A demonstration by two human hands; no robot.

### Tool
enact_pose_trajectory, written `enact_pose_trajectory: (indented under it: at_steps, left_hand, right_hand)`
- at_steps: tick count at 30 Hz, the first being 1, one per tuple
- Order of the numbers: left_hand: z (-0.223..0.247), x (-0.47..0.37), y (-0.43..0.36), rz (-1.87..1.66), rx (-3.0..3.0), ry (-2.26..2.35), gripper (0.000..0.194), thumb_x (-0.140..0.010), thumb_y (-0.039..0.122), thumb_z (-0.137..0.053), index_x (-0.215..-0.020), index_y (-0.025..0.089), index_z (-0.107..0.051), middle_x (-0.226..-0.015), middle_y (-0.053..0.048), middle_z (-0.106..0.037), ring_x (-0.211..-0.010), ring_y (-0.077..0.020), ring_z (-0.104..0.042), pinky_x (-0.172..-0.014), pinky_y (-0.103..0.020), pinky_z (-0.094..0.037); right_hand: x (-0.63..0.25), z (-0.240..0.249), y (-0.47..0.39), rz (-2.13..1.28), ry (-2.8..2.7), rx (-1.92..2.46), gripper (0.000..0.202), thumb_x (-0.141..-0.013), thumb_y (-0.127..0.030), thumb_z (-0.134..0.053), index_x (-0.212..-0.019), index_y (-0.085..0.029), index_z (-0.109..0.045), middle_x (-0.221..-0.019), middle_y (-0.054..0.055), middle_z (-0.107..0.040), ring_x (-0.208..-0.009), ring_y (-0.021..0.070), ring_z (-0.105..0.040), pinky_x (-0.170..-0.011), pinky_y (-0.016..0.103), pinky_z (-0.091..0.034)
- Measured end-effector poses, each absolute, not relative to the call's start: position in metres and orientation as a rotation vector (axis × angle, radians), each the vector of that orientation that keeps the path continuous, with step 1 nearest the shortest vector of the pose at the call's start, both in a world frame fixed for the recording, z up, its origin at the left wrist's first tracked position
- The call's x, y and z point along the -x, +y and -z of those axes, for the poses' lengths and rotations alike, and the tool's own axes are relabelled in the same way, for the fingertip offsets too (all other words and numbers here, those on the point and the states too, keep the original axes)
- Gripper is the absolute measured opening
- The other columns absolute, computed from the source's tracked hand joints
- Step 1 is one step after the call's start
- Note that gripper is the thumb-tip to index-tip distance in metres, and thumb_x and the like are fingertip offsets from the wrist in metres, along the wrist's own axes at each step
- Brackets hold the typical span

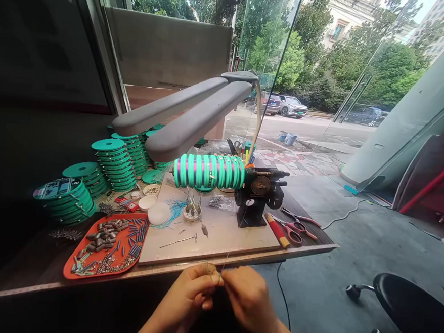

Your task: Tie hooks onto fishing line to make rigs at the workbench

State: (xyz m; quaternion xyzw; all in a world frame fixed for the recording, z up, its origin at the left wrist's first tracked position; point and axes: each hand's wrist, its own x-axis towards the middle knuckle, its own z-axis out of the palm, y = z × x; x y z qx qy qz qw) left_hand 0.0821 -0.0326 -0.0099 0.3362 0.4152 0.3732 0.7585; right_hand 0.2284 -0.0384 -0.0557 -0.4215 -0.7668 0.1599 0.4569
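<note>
Head view: left hand (190, 288) and right hand (249, 292) meet in front of the near edge of the dark wooden surface (25, 264). Left fingers narrow, thumb and index pinched on a thin dark line (226, 259); the other left fingers are curled. Right fingers also narrow, pinched on the same line, right against the left fingertips. Line pokes up from between the hands. Any small part in the pinch is too small to identify.

Beyond the hands: flat beige board (235, 241) on the surface. On it, a thin metal rod (176, 242), a grey metal weight (205, 231), a small round dish of metal parts (192, 213), and loose light-blue strands (177, 211). Black metal winder (261, 184) stands at the board's right side, with a row of turquoise spools (210, 172) sticking out to the left. Red-and-yellow handled tool (276, 230) lies just right of the winder base, pink-handled scissors (295, 235) beside it. Orange-red plastic tray (81, 244), left of the board, holds brown-grey weights, dark slim pieces and small metal parts. Stacked turquoise reels (112, 164) behind the tray.
</note>
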Motion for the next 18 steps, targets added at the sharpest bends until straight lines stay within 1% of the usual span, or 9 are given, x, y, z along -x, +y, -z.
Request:
enact_pose_trajectory:
  at_steps: [2, 3, 5, 6, 8, 10, 12, 15, 18]
  left_hand:
    - [0.010, -0.080, -0.032, -0.865, -0.961, 1.010, 0.023, -0.063, 0.031, -0.066, -0.062, 0.013, -0.053, -0.061, 0.001, -0.038, -0.054, -0.0078, -0.032, -0.048, -0.019, -0.028]
    - [0.010, -0.079, -0.033, -0.914, -1.124, 1.087, 0.022, -0.066, 0.032, -0.064, -0.062, 0.013, -0.054, -0.065, 0.000, -0.040, -0.058, -0.0098, -0.037, -0.052, -0.021, -0.031]
    - [0.011, -0.077, -0.034, -1.009, -1.413, 1.222, 0.020, -0.072, 0.032, -0.059, -0.063, 0.014, -0.056, -0.074, -0.004, -0.044, -0.070, -0.0147, -0.043, -0.063, -0.024, -0.036]
    - [0.011, -0.076, -0.036, -1.039, -1.492, 1.251, 0.021, -0.074, 0.031, -0.057, -0.063, 0.014, -0.056, -0.077, -0.005, -0.044, -0.075, -0.0165, -0.043, -0.066, -0.026, -0.037]
    - [0.010, -0.074, -0.037, -1.057, -1.511, 1.229, 0.022, -0.076, 0.033, -0.055, -0.064, 0.014, -0.055, -0.078, -0.005, -0.043, -0.077, -0.0177, -0.044, -0.068, -0.027, -0.038]
    - [0.008, -0.071, -0.036, -1.058, -1.463, 1.147, 0.023, -0.078, 0.035, -0.054, -0.068, 0.014, -0.056, -0.080, -0.005, -0.044, -0.081, -0.0185, -0.044, -0.072, -0.027, -0.039]
    - [0.007, -0.068, -0.034, -1.031, -1.416, 1.111, 0.024, -0.078, 0.036, -0.052, -0.071, 0.014, -0.056, -0.083, -0.006, -0.046, -0.084, -0.0189, -0.044, -0.074, -0.027, -0.038]
    - [0.007, -0.064, -0.030, -0.982, -1.362, 1.154, 0.025, -0.077, 0.035, -0.053, -0.067, 0.013, -0.055, -0.077, -0.004, -0.043, -0.076, -0.0167, -0.043, -0.068, -0.026, -0.037]
    - [0.010, -0.065, -0.030, -1.014, -1.396, 1.192, 0.028, -0.079, 0.037, -0.051, -0.065, 0.013, -0.054, -0.075, -0.004, -0.042, -0.074, -0.0164, -0.045, -0.066, -0.025, -0.039]
  right_hand:
    - [-0.228, 0.050, -0.042, 0.038, -2.022, 0.894, 0.048, -0.093, -0.019, -0.019, -0.056, -0.004, -0.046, -0.055, 0.006, -0.036, -0.061, 0.0044, -0.024, -0.062, 0.018, -0.008]
    - [-0.227, 0.044, -0.043, 0.146, -2.076, 0.841, 0.047, -0.092, -0.016, -0.018, -0.055, -0.004, -0.044, -0.054, 0.007, -0.033, -0.060, 0.0052, -0.020, -0.063, 0.019, -0.006]
    - [-0.225, 0.027, -0.040, 0.217, -2.180, 0.718, 0.042, -0.091, -0.012, -0.018, -0.056, -0.003, -0.041, -0.054, 0.006, -0.030, -0.059, 0.0053, -0.017, -0.063, 0.020, -0.003]
    - [-0.223, 0.017, -0.036, 0.204, -2.237, 0.644, 0.040, -0.090, -0.012, -0.019, -0.058, -0.003, -0.041, -0.055, 0.006, -0.031, -0.060, 0.0051, -0.016, -0.063, 0.019, -0.002]
    - [-0.220, -0.003, -0.020, 0.106, -2.386, 0.535, 0.035, -0.090, -0.014, -0.024, -0.065, -0.005, -0.046, -0.061, 0.005, -0.037, -0.062, 0.0042, -0.018, -0.063, 0.018, -0.003]
    - [-0.217, -0.018, 0.000, -0.064, -2.565, 0.503, 0.024, -0.088, -0.018, -0.037, -0.072, -0.008, -0.051, -0.073, 0.001, -0.044, -0.065, 0.0018, -0.022, -0.063, 0.015, -0.007]
    - [-0.213, -0.027, 0.019, -0.257, -2.722, 0.554, 0.011, -0.082, -0.018, -0.050, -0.076, -0.011, -0.055, -0.078, -0.002, -0.046, -0.066, -0.0011, -0.024, -0.061, 0.012, -0.010]
    - [-0.211, -0.025, 0.034, -0.432, -2.796, 0.715, 0.005, -0.077, -0.016, -0.054, -0.077, -0.011, -0.056, -0.069, -0.003, -0.044, -0.060, -0.0028, -0.020, -0.058, 0.009, -0.009]
    - [-0.211, -0.016, 0.033, -0.413, -2.743, 0.823, 0.008, -0.076, -0.015, -0.054, -0.074, -0.008, -0.055, -0.061, -0.002, -0.040, -0.056, -0.0025, -0.012, -0.057, 0.010, -0.006]
